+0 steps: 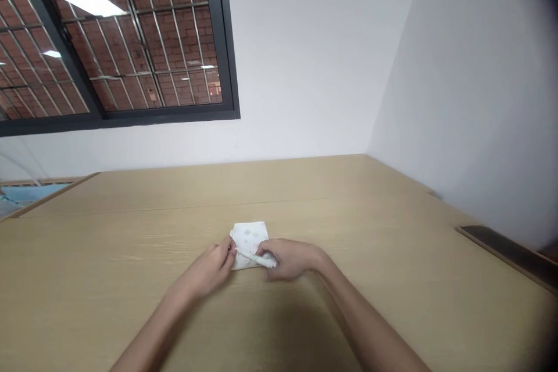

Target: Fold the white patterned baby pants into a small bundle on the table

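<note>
Fingers (227, 251) of the left hand (213, 266) cover the left edge of a small white printed sheet (248, 235), and whether it is cloth or paper is hard to tell. That hand is closed in a pinch on the sheet, at the left end of a narrow roll (256, 257) slanting across its near part. The right hand (288, 258) grips the other end of the roll, its thumb uppermost; its remaining fingers are blurred and partly tucked out of sight. The faint print is too small to read, and both forearms are cut off by the bottom edge. The sheet lies near the middle of a broad wood-grain tabletop (131, 290), pale yellow-brown, with a thin seam running across its far part and a soft shadow below the hands. At the far left, something light blue (32, 193) shows only in part beyond the tabletop's edge; at the right, a dark strip (501, 244) is cropped by the picture's side. Behind stand white walls (309, 52) meeting in a corner, and a dark-framed window (229, 70) with metal bars (173, 14) before red brickwork (152, 35), bright light reflections (93, 3) masking parts of the view.
</note>
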